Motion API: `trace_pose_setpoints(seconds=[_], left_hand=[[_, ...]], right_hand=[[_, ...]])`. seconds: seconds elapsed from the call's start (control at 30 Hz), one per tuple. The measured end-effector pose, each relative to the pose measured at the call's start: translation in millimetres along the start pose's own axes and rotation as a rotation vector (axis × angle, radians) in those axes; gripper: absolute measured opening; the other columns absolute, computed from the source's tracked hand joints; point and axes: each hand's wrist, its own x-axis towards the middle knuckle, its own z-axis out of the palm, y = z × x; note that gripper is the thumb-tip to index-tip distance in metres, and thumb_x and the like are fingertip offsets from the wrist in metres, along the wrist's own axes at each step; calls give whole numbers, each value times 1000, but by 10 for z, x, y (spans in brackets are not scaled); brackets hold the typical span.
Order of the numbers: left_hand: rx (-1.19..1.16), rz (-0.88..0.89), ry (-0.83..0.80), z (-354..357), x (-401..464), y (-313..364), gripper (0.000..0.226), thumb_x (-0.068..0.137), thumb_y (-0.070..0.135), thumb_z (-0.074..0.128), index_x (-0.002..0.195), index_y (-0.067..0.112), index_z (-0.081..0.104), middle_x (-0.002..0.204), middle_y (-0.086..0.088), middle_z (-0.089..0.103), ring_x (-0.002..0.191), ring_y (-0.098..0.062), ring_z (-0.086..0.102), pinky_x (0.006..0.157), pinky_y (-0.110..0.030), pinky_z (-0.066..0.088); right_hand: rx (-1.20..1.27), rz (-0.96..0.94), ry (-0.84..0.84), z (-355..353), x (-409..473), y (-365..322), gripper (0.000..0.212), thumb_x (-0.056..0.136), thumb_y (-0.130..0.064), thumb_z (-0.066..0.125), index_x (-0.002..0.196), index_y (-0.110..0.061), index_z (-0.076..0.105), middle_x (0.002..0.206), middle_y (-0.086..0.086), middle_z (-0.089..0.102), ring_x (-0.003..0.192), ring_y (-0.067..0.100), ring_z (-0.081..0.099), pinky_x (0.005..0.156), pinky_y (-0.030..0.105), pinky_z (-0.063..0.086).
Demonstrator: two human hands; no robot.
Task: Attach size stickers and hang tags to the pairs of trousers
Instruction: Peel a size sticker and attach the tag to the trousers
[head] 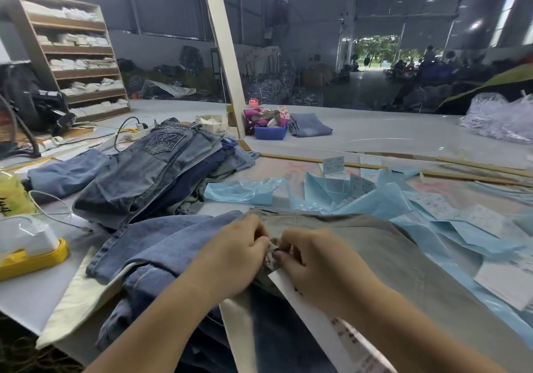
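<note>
Head view, the only one. Both hands meet at six o'clock of the frame, over a grey pair of trousers (360, 237) spread across the table (375, 133). Left hand (233, 254) has its fingers curled in, pinching a small fold of grey cloth near the waistband. Right hand (311, 260) is also curled, fingertips pinching the same spot from three o'clock, with a long white tag (340, 335) running out beneath it toward five o'clock. Whether a string or pin sits between the fingers is too small to tell. Judged step: fixing the hang tag to this pair, mid-fastening. The next move likely calls for a steady pinch on the cloth while the tag end is threaded or pushed through, then a sticker. Blue jeans (155, 245) lie bunched at eight o'clock, just beside the left hand; a stack of jeans (150, 170) rises at ten o'clock. Blue backing sheets (375, 199) and loose white labels (438, 208) litter one to three o'clock. The near table edge runs at seven o'clock. Open room lies far across the table at twelve to one o'clock.
</note>
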Motion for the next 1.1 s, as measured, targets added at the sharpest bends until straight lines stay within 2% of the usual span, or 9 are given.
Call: trace_pose_setpoints(seconds=[0.13, 0.23, 0.33, 0.43, 0.57, 0.73, 0.83, 0.97, 1.1], left_hand=[[141, 112, 240, -16, -75, 167, 12, 97, 26, 47, 85, 28, 48, 76, 11, 55, 73, -5, 51, 56, -22, 36], [117, 147, 300, -20, -92, 274, 8, 97, 25, 48, 89, 27, 50, 73, 12, 53, 67, -4, 49, 53, -18, 31], [-26, 104, 255, 1, -89, 348, 9, 96, 24, 51, 88, 27, 55, 64, 11, 58, 56, -4, 49, 50, -18, 31], [-236, 48, 215, 6, -86, 386, 12, 94, 18, 56, 84, 24, 60, 74, 19, 70, 49, 1, 53, 47, -13, 40], [-213, 101, 256, 28, -111, 420, 12, 88, 20, 63, 78, 26, 63, 73, 15, 71, 39, -2, 45, 45, -17, 38], [-142, 212, 195, 116, -170, 571, 13, 88, 23, 64, 78, 29, 60, 57, 30, 56, 40, -3, 42, 45, -11, 34], [-87, 223, 134, 192, -188, 606, 13, 90, 25, 61, 78, 30, 59, 61, 27, 59, 43, -3, 48, 45, -12, 34], [-94, 191, 70, 260, -194, 596, 16, 93, 25, 57, 79, 31, 60, 75, 19, 64, 61, -6, 59, 52, -14, 42], [-70, 205, 45, 319, -207, 580, 17, 93, 22, 57, 79, 31, 61, 72, 12, 64, 65, -5, 60, 53, -13, 42]], right_hand=[[103, 69, -70, -187, -30, 25, 7, 91, -34, 55, 84, -33, 54, 59, -9, 55, 54, 5, 49, 50, 23, 37], [154, 103, -89, -266, -87, 67, 9, 91, -25, 53, 85, -32, 56, 61, -8, 57, 52, 5, 49, 49, 20, 37], [251, 176, -157, -335, -154, 102, 9, 91, -24, 55, 86, -32, 56, 69, -6, 64, 56, 6, 55, 52, 24, 45], [339, 220, -243, -410, -222, 169, 8, 88, -26, 59, 85, -32, 56, 77, -5, 67, 65, 9, 60, 63, 33, 52], [332, 167, -332, -491, -297, 243, 10, 78, -25, 60, 77, -35, 58, 61, -18, 57, 54, 1, 47, 55, 26, 42], [699, 264, -342, -560, -328, 259, 20, 75, -13, 57, 77, -26, 71, 64, -5, 62, 51, 6, 48, 50, 21, 37], [908, 293, -336, -620, -341, 290, 29, 83, 6, 50, 79, -13, 72, 65, 4, 63, 50, 13, 52, 45, 21, 40], [956, 341, -301, -673, -367, 330, 28, 90, 14, 46, 85, -3, 68, 66, 10, 65, 46, 16, 54, 42, 24, 42], [965, 369, -269, -692, -387, 341, 28, 88, 13, 49, 80, -4, 70, 65, 13, 63, 45, 17, 54, 41, 23, 43]])
